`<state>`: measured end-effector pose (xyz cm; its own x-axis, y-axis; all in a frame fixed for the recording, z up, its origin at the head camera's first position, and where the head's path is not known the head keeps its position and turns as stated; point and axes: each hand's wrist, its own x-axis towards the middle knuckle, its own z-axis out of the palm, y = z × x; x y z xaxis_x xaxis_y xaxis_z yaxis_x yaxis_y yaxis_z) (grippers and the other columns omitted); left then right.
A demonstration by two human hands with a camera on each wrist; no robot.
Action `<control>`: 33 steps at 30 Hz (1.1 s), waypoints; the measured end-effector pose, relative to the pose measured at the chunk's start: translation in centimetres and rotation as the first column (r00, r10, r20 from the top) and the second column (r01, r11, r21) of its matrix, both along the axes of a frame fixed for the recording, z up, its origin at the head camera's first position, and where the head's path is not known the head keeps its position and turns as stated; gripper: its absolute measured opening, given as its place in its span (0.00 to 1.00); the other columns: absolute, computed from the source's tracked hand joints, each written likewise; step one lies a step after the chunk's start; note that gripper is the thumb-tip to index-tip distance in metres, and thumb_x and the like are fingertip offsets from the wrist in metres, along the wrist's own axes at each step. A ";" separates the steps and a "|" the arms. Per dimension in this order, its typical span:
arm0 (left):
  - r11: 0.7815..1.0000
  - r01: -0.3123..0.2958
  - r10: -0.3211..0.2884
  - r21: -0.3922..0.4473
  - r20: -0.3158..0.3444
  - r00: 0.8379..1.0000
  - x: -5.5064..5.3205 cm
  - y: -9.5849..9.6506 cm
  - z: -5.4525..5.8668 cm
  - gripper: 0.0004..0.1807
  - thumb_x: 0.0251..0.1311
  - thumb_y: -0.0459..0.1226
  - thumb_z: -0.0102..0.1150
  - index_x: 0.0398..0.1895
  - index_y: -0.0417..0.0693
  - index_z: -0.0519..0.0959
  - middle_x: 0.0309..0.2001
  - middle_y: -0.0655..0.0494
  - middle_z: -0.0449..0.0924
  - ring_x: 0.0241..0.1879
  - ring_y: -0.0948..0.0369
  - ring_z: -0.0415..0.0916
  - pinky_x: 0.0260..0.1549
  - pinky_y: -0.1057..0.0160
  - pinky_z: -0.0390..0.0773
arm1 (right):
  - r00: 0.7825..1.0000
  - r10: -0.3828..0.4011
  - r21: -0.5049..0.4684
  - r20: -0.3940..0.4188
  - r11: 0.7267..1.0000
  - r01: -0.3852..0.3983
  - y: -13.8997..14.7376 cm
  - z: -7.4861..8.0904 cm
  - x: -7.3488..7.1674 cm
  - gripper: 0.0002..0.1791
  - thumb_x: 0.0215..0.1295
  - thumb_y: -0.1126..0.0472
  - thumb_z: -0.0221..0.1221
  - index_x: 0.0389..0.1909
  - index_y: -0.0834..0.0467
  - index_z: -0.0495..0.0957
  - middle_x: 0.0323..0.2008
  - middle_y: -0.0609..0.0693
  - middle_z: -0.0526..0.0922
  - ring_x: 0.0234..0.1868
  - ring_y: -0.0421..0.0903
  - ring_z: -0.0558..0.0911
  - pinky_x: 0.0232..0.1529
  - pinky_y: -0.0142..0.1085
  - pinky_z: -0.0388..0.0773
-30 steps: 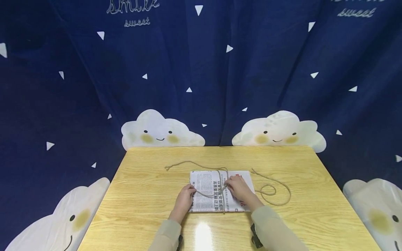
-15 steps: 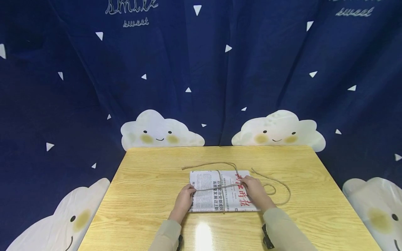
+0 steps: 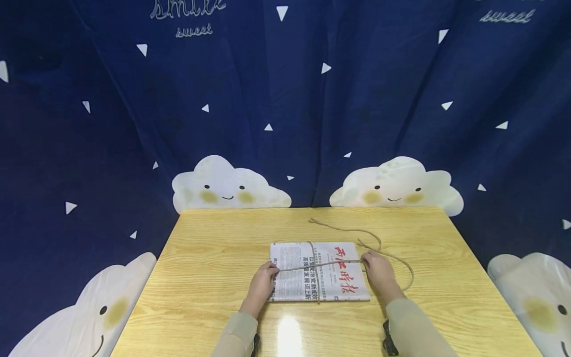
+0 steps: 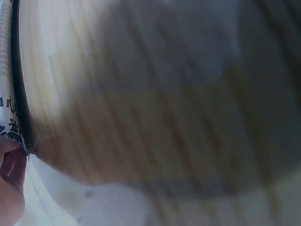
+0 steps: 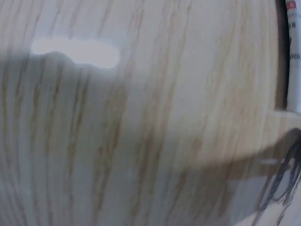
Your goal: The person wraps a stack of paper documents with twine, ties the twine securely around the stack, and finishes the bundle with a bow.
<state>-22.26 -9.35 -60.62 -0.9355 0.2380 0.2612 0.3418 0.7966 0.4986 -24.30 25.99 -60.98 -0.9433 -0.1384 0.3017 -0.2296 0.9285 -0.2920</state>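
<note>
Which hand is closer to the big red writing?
Right. The right hand is beside the right edge of the newspaper, close to the red writing; the left hand is over at the left side.

Dark-blue draped cloth [image 3: 250,89]: nine through twelve to three o'clock, dotted with small white triangles [image 3: 282,12].
Smiling white cloud prints [image 3: 223,173]: nine, half past ten, half past one, three.
Yellow wood-grain table [image 3: 214,263]: centre to six.
White glare [image 3: 289,334]: tabletop, just past six.
</note>
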 end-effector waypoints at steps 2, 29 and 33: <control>1.000 0.000 0.000 0.001 0.000 1.000 0.0 0.0 0.0 0.10 0.51 0.20 0.56 0.35 0.36 0.82 0.38 0.50 0.77 0.42 0.53 0.77 0.43 0.60 0.78 | 1.000 -0.025 -0.026 -0.006 0.999 0.025 0.5 -0.1 0.3 0.04 0.54 0.69 0.61 0.31 0.60 0.79 0.34 0.54 0.79 0.32 0.54 0.80 0.34 0.47 0.79; 1.000 -0.017 0.017 -0.002 0.013 1.000 -0.1 0.0 -0.2 0.10 0.51 0.21 0.56 0.36 0.36 0.82 0.40 0.50 0.77 0.44 0.53 0.76 0.45 0.60 0.78 | 0.901 -0.379 -0.094 0.212 0.909 0.405 5.3 0.5 3.4 0.10 0.63 0.66 0.51 0.40 0.69 0.74 0.39 0.66 0.72 0.42 0.64 0.71 0.42 0.57 0.69; 1.000 -0.011 0.011 -0.003 0.001 1.000 -0.1 0.0 -0.2 0.11 0.50 0.20 0.56 0.35 0.36 0.82 0.39 0.50 0.77 0.43 0.53 0.76 0.45 0.60 0.78 | 0.880 -0.378 -0.124 0.287 0.897 0.425 6.3 0.8 3.9 0.09 0.60 0.69 0.50 0.38 0.71 0.71 0.35 0.66 0.73 0.39 0.65 0.72 0.38 0.54 0.71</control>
<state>-22.34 -9.31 -60.86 -0.9384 0.2283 0.2595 0.3324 0.8019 0.4964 -20.37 32.26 -60.22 -0.9527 0.3019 0.0332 0.2540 0.8518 -0.4583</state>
